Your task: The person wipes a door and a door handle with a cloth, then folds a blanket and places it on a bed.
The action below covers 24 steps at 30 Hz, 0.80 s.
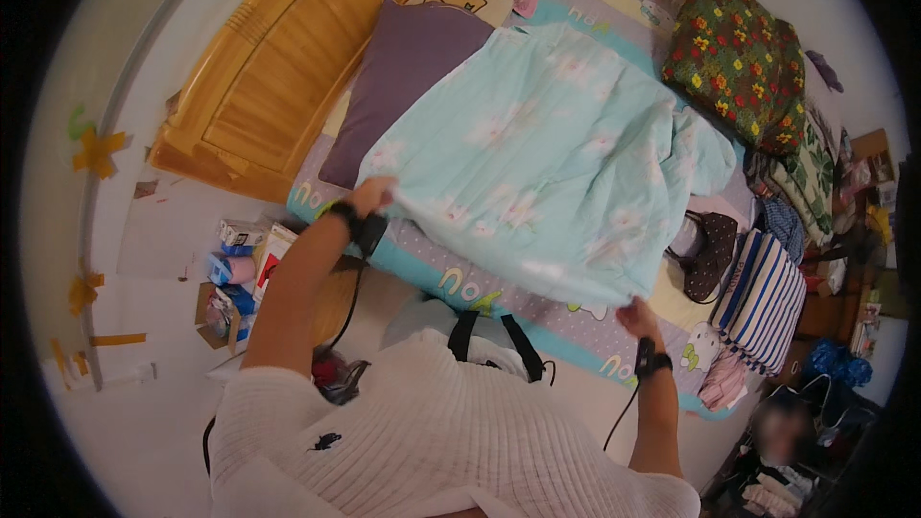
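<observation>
A light blue flowered quilt or cover (532, 137) is spread over a bed, rumpled at its right side. My left hand (372, 196) grips its near left corner, beside a purple pillow (417, 79). My right hand (637, 318) pinches its near right corner, just above the bed's edge. Between my hands the near edge hangs in a shallow curve over the patterned bed sheet (460, 280). Both wrists wear black bands with small devices.
A wooden headboard (288, 50) stands at the left. A dark floral cushion (741, 57), a striped folded textile (766, 302) and a dotted brown item (709, 255) lie at the right. Boxes (241, 232) and a pink-and-blue container (234, 269) stand by my left arm.
</observation>
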### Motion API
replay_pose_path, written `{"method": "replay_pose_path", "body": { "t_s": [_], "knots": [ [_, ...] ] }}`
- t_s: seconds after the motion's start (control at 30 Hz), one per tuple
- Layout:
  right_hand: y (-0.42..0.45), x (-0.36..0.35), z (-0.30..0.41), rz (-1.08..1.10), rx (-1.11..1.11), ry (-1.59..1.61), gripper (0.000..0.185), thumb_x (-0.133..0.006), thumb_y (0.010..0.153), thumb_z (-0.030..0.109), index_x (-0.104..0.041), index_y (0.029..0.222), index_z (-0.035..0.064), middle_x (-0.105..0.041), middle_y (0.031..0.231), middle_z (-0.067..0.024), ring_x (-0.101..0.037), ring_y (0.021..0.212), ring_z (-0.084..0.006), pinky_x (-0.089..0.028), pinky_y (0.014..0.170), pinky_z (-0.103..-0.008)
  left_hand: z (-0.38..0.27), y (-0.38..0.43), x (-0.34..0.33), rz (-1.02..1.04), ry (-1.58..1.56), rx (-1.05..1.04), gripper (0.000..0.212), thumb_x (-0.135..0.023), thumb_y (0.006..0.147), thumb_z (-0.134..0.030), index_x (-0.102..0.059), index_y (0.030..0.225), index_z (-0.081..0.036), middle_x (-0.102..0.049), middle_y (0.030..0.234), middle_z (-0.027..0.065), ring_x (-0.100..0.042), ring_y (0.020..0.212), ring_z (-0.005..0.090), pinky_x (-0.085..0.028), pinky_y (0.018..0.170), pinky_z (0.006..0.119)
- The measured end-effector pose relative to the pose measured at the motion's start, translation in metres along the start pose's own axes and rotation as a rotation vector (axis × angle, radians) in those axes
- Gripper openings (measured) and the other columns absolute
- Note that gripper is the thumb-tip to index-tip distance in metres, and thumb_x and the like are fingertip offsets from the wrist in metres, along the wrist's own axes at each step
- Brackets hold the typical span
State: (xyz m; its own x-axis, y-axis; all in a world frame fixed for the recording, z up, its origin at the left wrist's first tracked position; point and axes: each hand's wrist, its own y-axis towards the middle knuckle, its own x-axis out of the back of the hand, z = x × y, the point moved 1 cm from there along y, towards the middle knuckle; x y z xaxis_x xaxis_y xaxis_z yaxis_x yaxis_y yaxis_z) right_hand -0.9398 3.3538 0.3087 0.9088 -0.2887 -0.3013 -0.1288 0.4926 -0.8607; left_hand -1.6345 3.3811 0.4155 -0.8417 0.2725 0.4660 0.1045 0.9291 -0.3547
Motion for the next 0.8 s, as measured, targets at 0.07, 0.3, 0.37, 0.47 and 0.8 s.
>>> {"method": "replay_pose_path", "body": {
  "t_s": [0.07,0.3,0.37,0.47,0.8],
  "knots": [
    [0.031,-0.009,0.054,0.054,0.276,0.113,0.022,-0.042,0.083,0.028,-0.049,0.087,0.0073,-0.054,0.079,-0.0095,-0.053,0.076,-0.0219,-0.045,0.068,-0.0347,-0.046,0.095,-0.005,-0.186,-0.564,0.191,0.028,-0.047,0.082,-0.025,-0.053,0.098,-0.004,-0.051,0.089,0.0037,-0.047,0.084,0.0124,-0.041,0.073,0.024],
    [0.020,-0.100,0.106,0.047,0.408,0.084,0.041,-0.037,0.085,0.033,-0.034,0.115,0.0050,-0.048,0.111,-0.0104,-0.044,0.105,-0.0240,-0.039,0.086,-0.0379,-0.219,0.183,-0.070,0.130,-0.319,-0.207,0.055,-0.055,0.075,-0.040,-0.044,0.113,-0.003,-0.051,0.107,0.0106,-0.047,0.098,0.0220,-0.037,0.083,0.033],
    [0.029,-0.089,0.076,0.217,0.330,-0.096,0.038,-0.037,0.087,0.030,-0.034,0.116,0.0055,-0.050,0.108,-0.0126,-0.048,0.098,-0.0249,-0.040,0.085,-0.0367,-0.189,0.184,-0.094,0.124,-0.010,-0.230,0.056,-0.055,0.075,-0.040,-0.045,0.113,-0.001,-0.050,0.110,0.0141,-0.047,0.101,0.0252,-0.036,0.085,0.033],
    [0.036,-0.102,0.002,0.175,0.122,-0.116,0.037,-0.037,0.087,0.027,-0.035,0.116,0.0038,-0.052,0.104,-0.0132,-0.052,0.091,-0.0239,-0.042,0.081,-0.0347,-0.085,0.173,-0.111,0.146,0.100,-0.086,0.057,-0.055,0.075,-0.039,-0.046,0.112,0.003,-0.046,0.115,0.0197,-0.044,0.106,0.0308,-0.035,0.088,0.033],
    [0.073,-0.127,-0.131,0.009,-0.143,0.121,0.046,-0.044,0.084,0.031,-0.033,0.119,0.0039,-0.048,0.112,-0.0116,-0.049,0.099,-0.0239,-0.040,0.085,-0.0351,0.039,0.145,0.002,-0.170,0.349,0.108,0.057,-0.059,0.071,-0.022,-0.038,0.117,0.004,-0.046,0.111,0.0254,-0.050,0.097,0.0314,-0.042,0.080,0.035]
  ]
}}
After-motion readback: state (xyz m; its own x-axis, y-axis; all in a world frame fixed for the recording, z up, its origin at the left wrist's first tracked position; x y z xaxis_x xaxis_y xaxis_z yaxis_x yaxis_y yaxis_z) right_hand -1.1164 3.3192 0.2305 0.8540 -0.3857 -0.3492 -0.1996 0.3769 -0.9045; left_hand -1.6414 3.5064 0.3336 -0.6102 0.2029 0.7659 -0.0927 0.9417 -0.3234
